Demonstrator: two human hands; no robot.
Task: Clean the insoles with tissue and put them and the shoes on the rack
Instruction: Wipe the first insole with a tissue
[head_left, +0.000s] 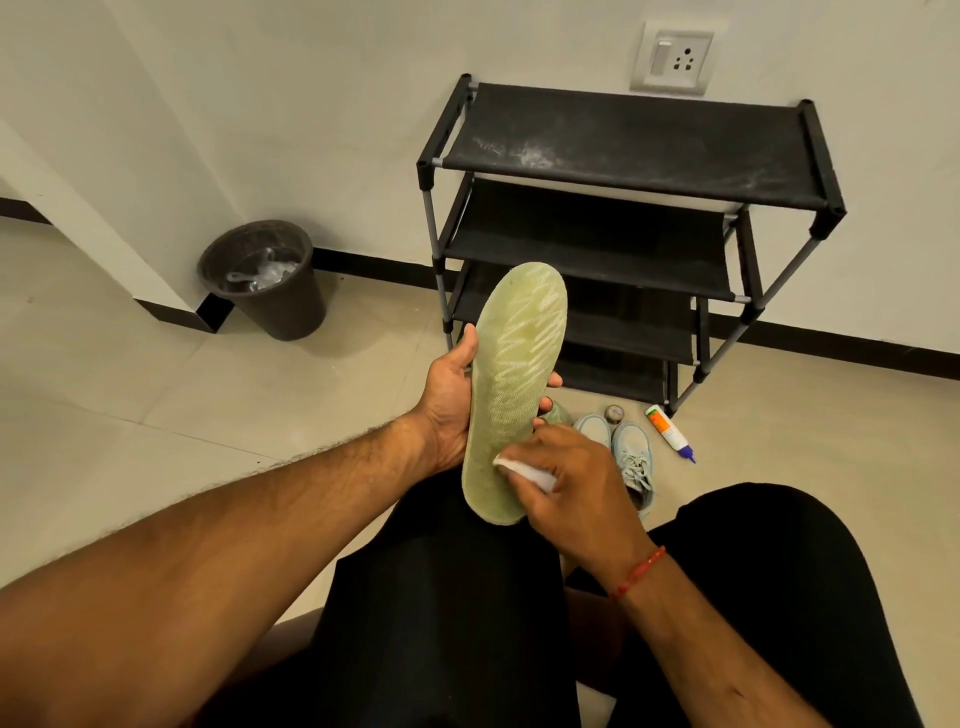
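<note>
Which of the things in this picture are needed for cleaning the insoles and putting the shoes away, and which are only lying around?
For the job:
- insole, gripped by the left hand
- tissue, held by the right hand
- shoes on the floor
- rack

Just lying about:
- bin
- white bottle
- small round tin
- wall socket

I see the pale green insole (514, 374) held nearly upright, toe end up and its textured face toward me, with my left hand (449, 395) gripping its middle. A white tissue (524, 470), pinched in my right hand (571, 478), presses on its heel end. 2 pale blue laced shoes (631, 452) sit side by side on the floor just before the black rack (623, 140). It has 4 fabric shelves, the top one dusty.
</note>
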